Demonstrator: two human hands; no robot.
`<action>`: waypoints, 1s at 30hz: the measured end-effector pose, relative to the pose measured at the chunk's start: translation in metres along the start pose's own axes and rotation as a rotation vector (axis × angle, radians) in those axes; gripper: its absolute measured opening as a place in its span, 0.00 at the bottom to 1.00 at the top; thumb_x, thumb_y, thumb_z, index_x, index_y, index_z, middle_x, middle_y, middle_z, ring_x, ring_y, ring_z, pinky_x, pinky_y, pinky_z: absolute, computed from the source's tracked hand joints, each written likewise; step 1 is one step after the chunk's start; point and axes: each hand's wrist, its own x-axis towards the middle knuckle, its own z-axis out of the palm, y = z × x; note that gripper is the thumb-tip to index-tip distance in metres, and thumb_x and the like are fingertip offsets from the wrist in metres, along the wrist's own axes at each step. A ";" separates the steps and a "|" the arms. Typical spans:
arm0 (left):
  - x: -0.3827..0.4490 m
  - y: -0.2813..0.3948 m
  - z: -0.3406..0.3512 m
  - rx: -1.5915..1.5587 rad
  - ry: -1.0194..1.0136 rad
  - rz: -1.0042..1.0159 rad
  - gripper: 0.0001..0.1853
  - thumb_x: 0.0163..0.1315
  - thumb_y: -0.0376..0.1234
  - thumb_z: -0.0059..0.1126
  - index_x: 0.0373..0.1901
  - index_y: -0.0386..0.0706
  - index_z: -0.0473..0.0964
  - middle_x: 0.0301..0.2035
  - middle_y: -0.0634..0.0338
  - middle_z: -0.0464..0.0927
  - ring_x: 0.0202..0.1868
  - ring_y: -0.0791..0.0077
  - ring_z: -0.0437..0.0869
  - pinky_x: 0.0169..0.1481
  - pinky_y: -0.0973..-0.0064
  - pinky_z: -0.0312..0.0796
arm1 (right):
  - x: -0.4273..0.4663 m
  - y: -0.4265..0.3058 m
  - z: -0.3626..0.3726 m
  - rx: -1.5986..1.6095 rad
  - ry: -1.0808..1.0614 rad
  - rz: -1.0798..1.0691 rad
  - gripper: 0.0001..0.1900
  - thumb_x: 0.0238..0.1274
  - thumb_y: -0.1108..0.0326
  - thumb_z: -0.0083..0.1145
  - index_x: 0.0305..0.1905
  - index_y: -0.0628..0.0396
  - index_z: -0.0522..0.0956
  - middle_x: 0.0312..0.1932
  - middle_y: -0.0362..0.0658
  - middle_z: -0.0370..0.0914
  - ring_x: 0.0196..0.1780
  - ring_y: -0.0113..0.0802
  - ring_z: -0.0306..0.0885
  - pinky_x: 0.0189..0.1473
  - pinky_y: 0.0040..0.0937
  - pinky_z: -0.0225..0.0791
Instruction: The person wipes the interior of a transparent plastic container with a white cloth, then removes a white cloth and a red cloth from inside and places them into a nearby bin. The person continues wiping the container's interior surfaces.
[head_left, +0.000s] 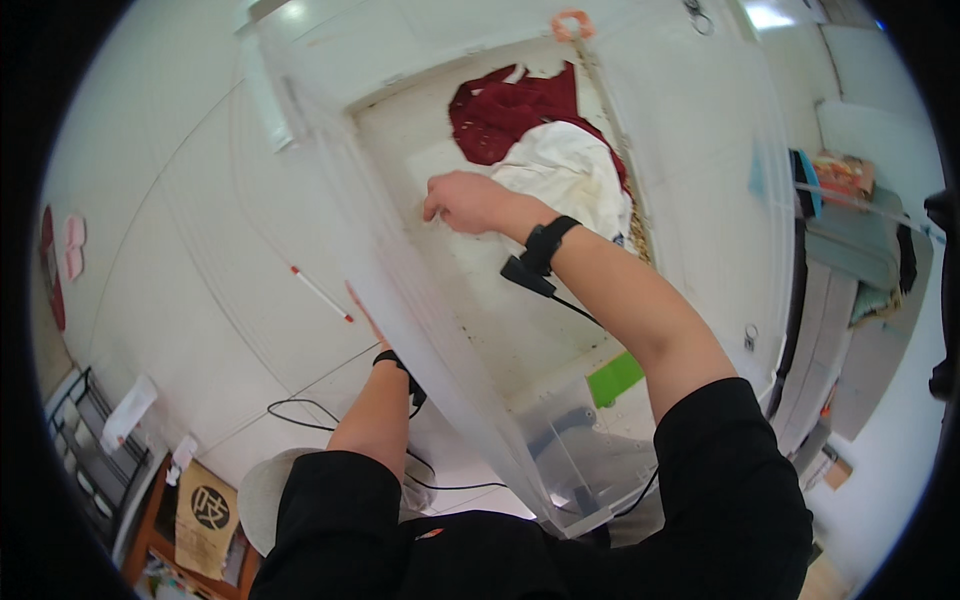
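My right hand (466, 202) reaches down inside a large clear plastic enclosure (405, 300), its fingers curled over the pale floor; whether something small is between them cannot be told. Just beside it lies a crumpled white cloth (566, 169), with a dark red cloth (506, 112) partly under and beyond it. Outside the enclosure's left wall, my left hand (369, 315) is mostly hidden, seen edge-on against or near the panel. Black straps with small devices sit on both wrists. Small tan bits gather along the enclosure's right inner edge (639, 225).
A green piece (615, 379) lies at the near end of the enclosure. An orange ring (572, 25) is at its far edge. On the tiled floor to the left are a white stick with red ends (322, 294), a black cable (300, 403) and pink slippers (74, 247).
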 end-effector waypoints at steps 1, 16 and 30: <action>0.000 0.003 -0.001 0.008 -0.013 0.000 0.34 0.81 0.55 0.42 0.83 0.51 0.68 0.81 0.56 0.67 0.83 0.55 0.62 0.89 0.28 0.37 | -0.019 -0.002 0.000 0.040 -0.025 -0.006 0.15 0.61 0.73 0.65 0.51 0.47 0.92 0.51 0.49 0.88 0.57 0.52 0.87 0.58 0.50 0.79; -0.006 0.001 -0.017 0.135 0.033 -0.013 0.35 0.79 0.52 0.45 0.83 0.50 0.67 0.84 0.55 0.61 0.87 0.54 0.53 0.89 0.32 0.36 | -0.183 0.041 -0.034 -0.482 0.536 0.483 0.38 0.55 0.57 0.79 0.74 0.40 0.78 0.64 0.56 0.78 0.71 0.60 0.76 0.67 0.50 0.79; -0.007 0.007 -0.034 0.173 0.215 -0.018 0.45 0.73 0.48 0.55 0.89 0.45 0.55 0.89 0.52 0.44 0.91 0.51 0.40 0.90 0.36 0.34 | -0.261 -0.012 -0.141 -0.220 0.689 0.424 0.22 0.72 0.54 0.71 0.65 0.48 0.83 0.55 0.47 0.88 0.58 0.45 0.86 0.62 0.42 0.78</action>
